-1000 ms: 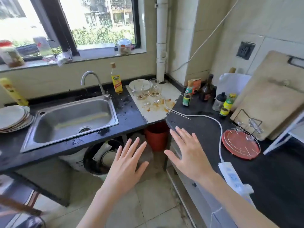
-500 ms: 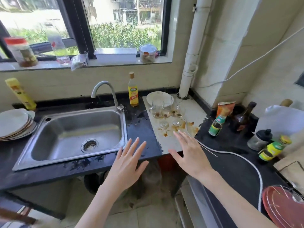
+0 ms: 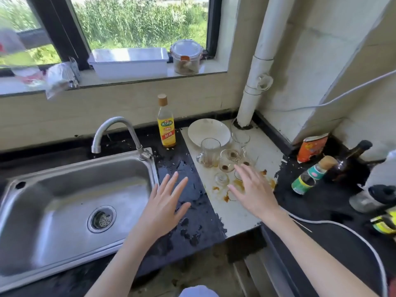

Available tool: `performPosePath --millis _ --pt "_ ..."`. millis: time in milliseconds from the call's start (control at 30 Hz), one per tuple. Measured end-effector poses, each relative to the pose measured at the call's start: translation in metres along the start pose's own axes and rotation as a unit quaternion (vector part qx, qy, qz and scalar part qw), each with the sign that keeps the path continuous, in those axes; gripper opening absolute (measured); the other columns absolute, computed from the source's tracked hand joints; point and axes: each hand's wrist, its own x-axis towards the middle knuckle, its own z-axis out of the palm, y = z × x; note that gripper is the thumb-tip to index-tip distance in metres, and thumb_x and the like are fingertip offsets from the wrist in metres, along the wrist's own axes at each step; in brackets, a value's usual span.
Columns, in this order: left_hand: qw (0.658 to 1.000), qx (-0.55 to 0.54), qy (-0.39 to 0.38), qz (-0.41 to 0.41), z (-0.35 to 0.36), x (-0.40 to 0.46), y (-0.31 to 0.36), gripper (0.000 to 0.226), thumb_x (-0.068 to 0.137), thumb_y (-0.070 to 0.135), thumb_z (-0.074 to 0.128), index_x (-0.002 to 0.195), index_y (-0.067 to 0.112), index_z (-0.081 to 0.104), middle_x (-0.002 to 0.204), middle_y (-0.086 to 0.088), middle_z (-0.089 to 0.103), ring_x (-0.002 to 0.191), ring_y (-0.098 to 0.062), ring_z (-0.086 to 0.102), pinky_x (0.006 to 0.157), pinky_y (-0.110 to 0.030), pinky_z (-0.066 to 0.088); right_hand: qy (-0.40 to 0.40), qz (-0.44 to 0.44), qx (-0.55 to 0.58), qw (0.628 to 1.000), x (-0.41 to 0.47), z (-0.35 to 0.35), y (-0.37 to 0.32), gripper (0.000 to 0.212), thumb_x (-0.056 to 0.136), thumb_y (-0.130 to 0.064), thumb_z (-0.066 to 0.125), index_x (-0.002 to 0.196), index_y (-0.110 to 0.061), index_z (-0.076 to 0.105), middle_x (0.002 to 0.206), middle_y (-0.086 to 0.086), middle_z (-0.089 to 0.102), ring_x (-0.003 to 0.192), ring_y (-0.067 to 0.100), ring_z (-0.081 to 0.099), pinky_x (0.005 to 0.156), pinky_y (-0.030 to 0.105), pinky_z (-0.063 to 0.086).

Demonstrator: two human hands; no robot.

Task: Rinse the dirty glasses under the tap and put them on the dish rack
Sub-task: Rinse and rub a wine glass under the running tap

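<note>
we're over the counter now, both hands empty, fingers spread flat and holding nothing. our right hand (image 3: 254, 192) hovers at the near edge of the cluster of dirty glasses (image 3: 227, 160), fingertips reaching over the nearest of them; whether skin meets glass we can't tell. our left hand (image 3: 164, 203) hangs over the wet black counter between that cluster and the sink (image 3: 70, 211), well short of any glass.

so the key relation: the glasses lie straight ahead of the right hand and off to the far right of the left. right hand is clearly nearer, we'd judge it takes the first pick. the tap (image 3: 116, 133) sits left of the cluster, spout over the sink, so each glass must travel leftward across the black strip.

counting from the cluster: one handled mug-style glass (image 3: 209, 153) on its left side, upright; one rounder glass (image 3: 229, 160) at the middle with brown dregs; one taller glass (image 3: 241, 139) behind; a small one (image 3: 221, 179) in front. that's four sure, with one or two more partly hidden by our right fingers. all look upright, long axis vertical.

one white plate (image 3: 209, 130) behind the cluster, one yellow-labelled bottle (image 3: 166, 125) to its left, brown spills (image 3: 225, 197) in front. no dish rack in view. nothing rinsed yet, we'd say.
</note>
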Motion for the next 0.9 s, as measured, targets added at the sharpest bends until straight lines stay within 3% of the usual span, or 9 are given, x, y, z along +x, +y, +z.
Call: performPosePath --millis 100,233,400,467,533,600,700,767,900 --pt "1.000 -0.015 -0.022 -0.006 0.002 0.014 -0.007 0.084 0.071 0.072 -0.005 0.146 0.034 -0.002 0.154 0.006 -0.011 0.137 -0.014 -0.021 0.111 -0.033 -0.009 -0.018 0.015 -0.007 1.000 0.034 0.007 0.008 0.067 0.094 -0.050 0.043 0.149 -0.019 0.021 0.156 0.002 0.021 0.144 0.017 0.018 0.116 0.034 0.014" --pt "0.999 -0.003 -0.039 -0.022 0.004 0.038 -0.012 0.096 0.058 0.080 -0.028 0.142 0.038 -0.012 0.148 0.009 -0.021 0.135 -0.014 -0.026 0.110 -0.031 -0.011 -0.025 0.011 -0.039 0.999 0.086 0.018 0.019 0.079 0.090 -0.054 0.047 0.150 -0.016 0.014 0.157 0.006 0.019 0.145 0.020 0.016 0.119 0.039 0.014" --pt "0.997 -0.032 -0.029 -0.065 0.012 0.056 -0.014 0.095 0.065 0.080 -0.019 0.146 0.033 -0.001 0.153 0.006 -0.012 0.137 -0.015 -0.020 0.111 -0.032 -0.008 -0.116 -0.002 -0.049 0.992 0.130 0.025 0.031 0.101 0.082 -0.057 0.058 0.151 -0.016 -0.002 0.159 0.006 0.004 0.146 0.025 0.007 0.116 0.039 0.011" --pt "0.995 -0.036 -0.043 -0.087 0.015 0.057 -0.011 0.096 0.062 0.080 -0.021 0.145 0.035 -0.007 0.149 0.009 -0.020 0.136 -0.012 -0.025 0.110 -0.030 -0.011 -0.147 -0.007 -0.035 0.989 0.136 0.028 0.033 0.100 0.082 -0.052 0.061 0.151 -0.015 -0.002 0.159 0.005 0.006 0.145 0.025 0.012 0.115 0.039 0.018" --pt "0.992 -0.035 -0.060 -0.104 0.017 0.059 -0.007 0.098 0.057 0.082 -0.022 0.143 0.037 -0.013 0.146 0.011 -0.026 0.135 -0.011 -0.027 0.109 -0.029 -0.013 -0.134 -0.018 -0.032 0.990 0.141 0.031 0.035 0.093 0.083 -0.048 0.063 0.150 -0.014 0.008 0.154 0.009 0.020 0.139 0.024 0.029 0.106 0.036 0.035" --pt "0.990 -0.041 -0.071 -0.115 0.018 0.061 -0.006 0.098 0.058 0.086 -0.012 0.143 0.038 -0.013 0.149 0.010 -0.024 0.137 -0.012 -0.025 0.110 -0.030 -0.013 -0.118 -0.041 -0.047 0.991 0.145 0.030 0.033 0.080 0.083 -0.047 0.064 0.143 -0.014 0.023 0.144 0.007 0.034 0.128 0.023 0.042 0.095 0.031 0.042" --pt "0.988 -0.057 -0.078 -0.125 0.018 0.064 -0.006 0.083 0.077 0.075 0.018 0.145 0.036 -0.011 0.154 0.007 -0.017 0.139 -0.013 -0.024 0.114 -0.032 -0.009 -0.123 -0.084 -0.038 0.988 0.145 0.030 0.024 0.076 0.080 -0.048 0.066 0.139 -0.018 0.029 0.139 0.003 0.039 0.125 0.020 0.042 0.099 0.032 0.041" --pt "0.986 -0.071 -0.086 -0.126 0.014 0.066 -0.005 0.082 0.088 0.060 0.041 0.145 0.034 -0.012 0.155 0.008 -0.015 0.141 -0.013 -0.020 0.115 -0.033 -0.006 -0.133 -0.112 0.008 0.985 0.143 0.028 0.010 0.078 0.078 -0.048 0.068 0.140 -0.020 0.030 0.136 0.000 0.041 0.124 0.018 0.043 0.100 0.032 0.040" --pt "0.980 -0.153 -0.046 -0.117 0.009 0.066 -0.018 0.092 0.084 0.050 0.058 0.146 0.032 -0.008 0.156 0.010 -0.003 0.143 -0.011 -0.004 0.117 -0.031 0.004 -0.152 -0.153 0.124 0.969 0.140 0.019 -0.034 0.079 0.072 -0.049 0.073 0.138 -0.025 0.036 0.124 -0.006 0.047 0.112 0.012 0.049 0.095 0.030 0.043"
